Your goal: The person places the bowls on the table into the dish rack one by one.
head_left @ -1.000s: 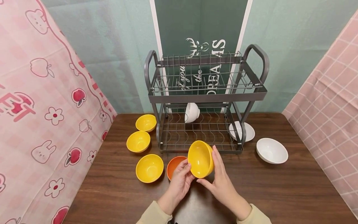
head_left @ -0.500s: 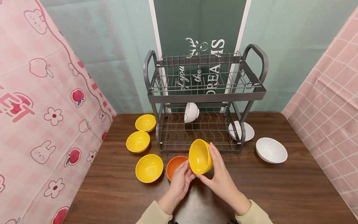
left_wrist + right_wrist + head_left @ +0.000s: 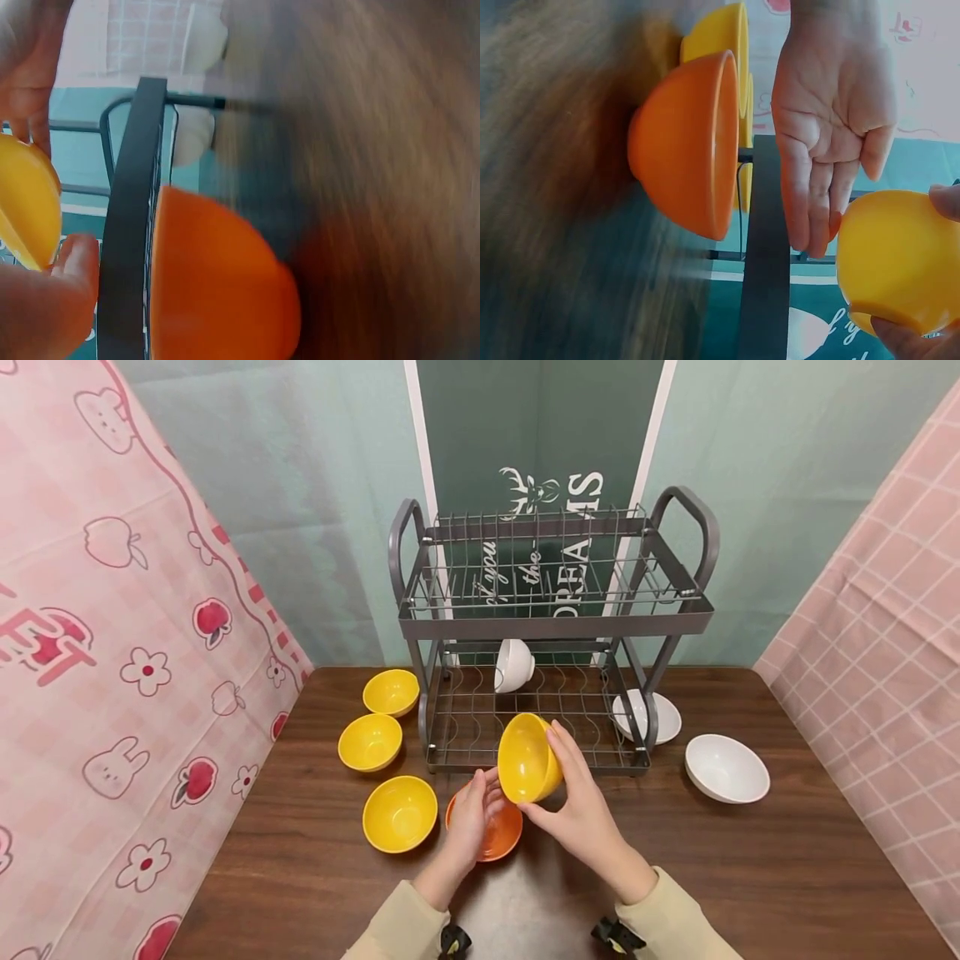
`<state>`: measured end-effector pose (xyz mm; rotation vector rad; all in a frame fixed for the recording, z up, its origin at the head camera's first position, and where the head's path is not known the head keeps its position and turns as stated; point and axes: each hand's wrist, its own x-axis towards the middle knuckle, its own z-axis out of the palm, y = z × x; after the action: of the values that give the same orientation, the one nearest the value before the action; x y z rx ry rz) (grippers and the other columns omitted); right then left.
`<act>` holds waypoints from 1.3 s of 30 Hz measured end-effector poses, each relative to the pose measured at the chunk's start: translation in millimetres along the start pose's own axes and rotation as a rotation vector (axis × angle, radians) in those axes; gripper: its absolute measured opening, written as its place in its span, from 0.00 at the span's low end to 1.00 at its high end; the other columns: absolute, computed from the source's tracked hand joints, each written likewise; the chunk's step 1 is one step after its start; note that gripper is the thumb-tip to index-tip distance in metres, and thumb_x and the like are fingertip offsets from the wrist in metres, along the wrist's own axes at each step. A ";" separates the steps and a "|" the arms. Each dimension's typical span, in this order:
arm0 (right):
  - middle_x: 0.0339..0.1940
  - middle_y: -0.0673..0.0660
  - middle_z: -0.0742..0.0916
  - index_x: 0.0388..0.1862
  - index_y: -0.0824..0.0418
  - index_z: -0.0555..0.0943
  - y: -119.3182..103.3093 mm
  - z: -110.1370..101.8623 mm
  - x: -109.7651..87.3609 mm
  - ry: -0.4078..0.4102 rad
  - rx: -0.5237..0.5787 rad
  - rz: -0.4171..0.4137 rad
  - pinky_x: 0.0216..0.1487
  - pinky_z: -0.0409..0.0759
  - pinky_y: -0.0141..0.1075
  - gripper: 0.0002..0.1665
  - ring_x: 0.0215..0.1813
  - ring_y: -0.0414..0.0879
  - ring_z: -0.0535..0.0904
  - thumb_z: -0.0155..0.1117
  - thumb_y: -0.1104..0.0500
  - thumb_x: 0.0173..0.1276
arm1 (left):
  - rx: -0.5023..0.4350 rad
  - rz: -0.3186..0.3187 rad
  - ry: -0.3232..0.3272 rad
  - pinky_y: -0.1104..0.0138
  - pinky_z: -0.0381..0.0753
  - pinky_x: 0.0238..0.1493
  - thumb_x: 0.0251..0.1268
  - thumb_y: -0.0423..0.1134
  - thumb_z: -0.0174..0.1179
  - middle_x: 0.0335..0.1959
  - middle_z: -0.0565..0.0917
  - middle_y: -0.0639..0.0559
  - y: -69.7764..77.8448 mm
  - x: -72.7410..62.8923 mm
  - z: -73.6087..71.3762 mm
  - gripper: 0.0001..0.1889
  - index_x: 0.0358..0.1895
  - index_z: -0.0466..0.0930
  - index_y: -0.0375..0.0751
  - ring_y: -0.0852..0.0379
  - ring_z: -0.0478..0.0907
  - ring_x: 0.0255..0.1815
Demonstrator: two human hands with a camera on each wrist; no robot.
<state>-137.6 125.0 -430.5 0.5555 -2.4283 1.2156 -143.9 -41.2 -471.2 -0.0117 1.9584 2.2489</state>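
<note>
My right hand holds a yellow bowl tilted on its side, thumb below and fingers along its outer wall. In the right wrist view this yellow bowl shows its rounded outside. My left hand is held beside it with the fingers straight and the palm showing in the right wrist view. Its fingertips lie close to the bowl's edge; whether they touch it I cannot tell. Below the hands an orange bowl stands upright on the table, partly covered by my left hand.
A grey two-tier dish rack stands behind the hands, with a white bowl tilted on its lower tier. Several yellow bowls stand to the left. One white bowl is at right, another white bowl behind the rack's leg.
The yellow bowl has moved up and slightly left in my right hand, toward the rack. My left fingers have come off their hold and straightened. More of the orange bowl shows.
</note>
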 end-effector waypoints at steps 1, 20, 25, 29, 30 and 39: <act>0.73 0.59 0.60 0.72 0.56 0.56 0.2 0.2 2.1 0.000 -0.004 0.005 0.65 0.60 0.24 0.61 0.69 0.57 0.63 0.79 0.62 0.39 | 0.065 0.031 0.018 0.58 0.79 0.53 0.74 0.55 0.32 0.57 0.77 0.37 1.0 1.6 -2.2 0.30 0.61 0.69 0.33 0.47 0.77 0.56; 0.74 0.61 0.58 0.73 0.53 0.54 31.9 -5.2 45.3 0.053 -0.078 0.089 0.62 0.68 0.57 0.59 0.69 0.61 0.61 0.77 0.60 0.44 | 1.279 0.362 -0.006 0.48 0.58 0.69 0.63 0.55 0.53 0.63 0.74 0.53 7.1 49.7 -46.2 0.25 0.61 0.73 0.50 0.50 0.66 0.67; 0.74 0.64 0.56 0.73 0.53 0.52 44.3 -10.9 60.6 0.040 -0.112 0.118 0.63 0.66 0.59 0.60 0.69 0.64 0.60 0.76 0.59 0.45 | 1.414 0.356 -0.028 0.53 0.62 0.66 0.64 0.59 0.50 0.62 0.75 0.55 3.4 52.6 -45.9 0.24 0.59 0.75 0.52 0.52 0.68 0.66; 0.74 0.64 0.56 0.73 0.54 0.52 56.6 -13.9 73.5 0.039 -0.141 0.119 0.62 0.65 0.60 0.59 0.70 0.64 0.58 0.76 0.59 0.46 | 1.437 0.412 0.000 0.56 0.65 0.63 0.65 0.55 0.51 0.58 0.78 0.57 1.1 52.9 -45.3 0.18 0.52 0.80 0.53 0.52 0.72 0.62; 0.74 0.64 0.56 0.74 0.54 0.51 59.5 -14.4 76.7 0.035 -0.151 0.120 0.62 0.66 0.60 0.59 0.70 0.64 0.58 0.76 0.59 0.46 | 1.434 0.422 0.008 0.56 0.66 0.62 0.65 0.54 0.52 0.58 0.79 0.57 0.6 52.8 -45.3 0.17 0.51 0.81 0.54 0.53 0.72 0.62; 0.75 0.61 0.53 0.74 0.56 0.50 69.8 -19.5 104.9 -0.011 -0.211 0.137 0.65 0.61 0.61 0.58 0.72 0.64 0.53 0.74 0.59 0.49 | 1.404 0.467 0.035 0.58 0.69 0.55 0.65 0.50 0.53 0.55 0.80 0.58 -0.7 52.8 -45.6 0.13 0.45 0.84 0.54 0.52 0.74 0.60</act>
<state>-259.2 160.3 -415.3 0.3400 -2.5991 0.9916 -200.5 -80.0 -484.2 0.5930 3.2666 0.5177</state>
